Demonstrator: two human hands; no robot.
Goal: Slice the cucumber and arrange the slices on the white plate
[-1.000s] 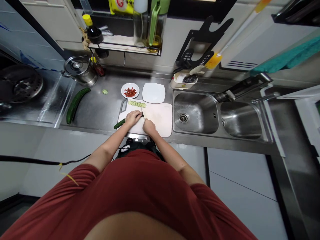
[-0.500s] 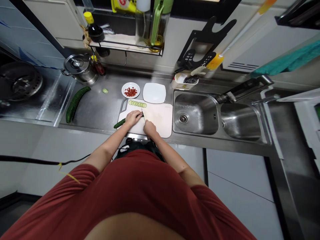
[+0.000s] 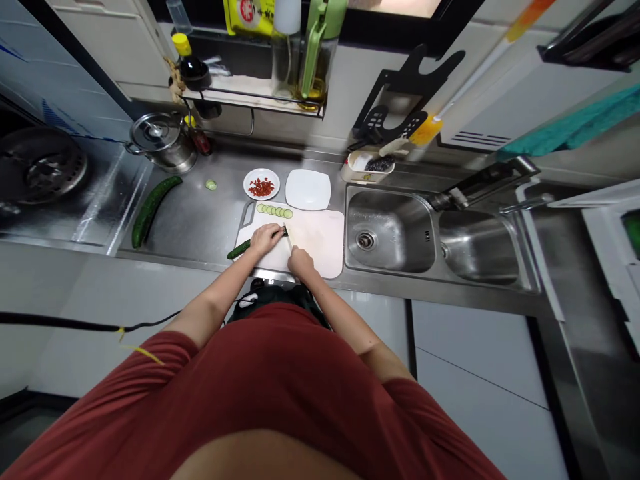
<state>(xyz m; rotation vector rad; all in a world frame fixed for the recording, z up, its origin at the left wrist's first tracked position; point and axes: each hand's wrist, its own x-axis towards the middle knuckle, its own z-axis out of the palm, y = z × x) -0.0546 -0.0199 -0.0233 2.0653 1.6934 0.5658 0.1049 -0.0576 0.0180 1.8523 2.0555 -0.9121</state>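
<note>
My left hand [image 3: 267, 239] is closed over a dark green cucumber [image 3: 239, 250] that lies slantwise on the white cutting board [image 3: 323, 243]. Its uncut length sticks out to the left of the hand, and the cut end shows just past the fingertips. Wrapped around a knife's handle, my right hand [image 3: 301, 261] keeps the knife [image 3: 289, 237] at that cut end, with the blade pointing away from me. A row of several overlapping cucumber slices [image 3: 275, 211] lies along the board's far left edge.
Behind the board stand a plate of chopped red pieces [image 3: 261, 184] and a white square plate [image 3: 308, 189]. A whole cucumber [image 3: 153, 212], a cucumber end piece [image 3: 211, 185] and a lidded steel pot [image 3: 163, 142] are on the left. To the right is a double sink [image 3: 390, 230].
The view has tilted slightly, so the whole scene sits a little lower. Both hands keep nearly the same place on the board, the knife still against the cucumber's cut end.
</note>
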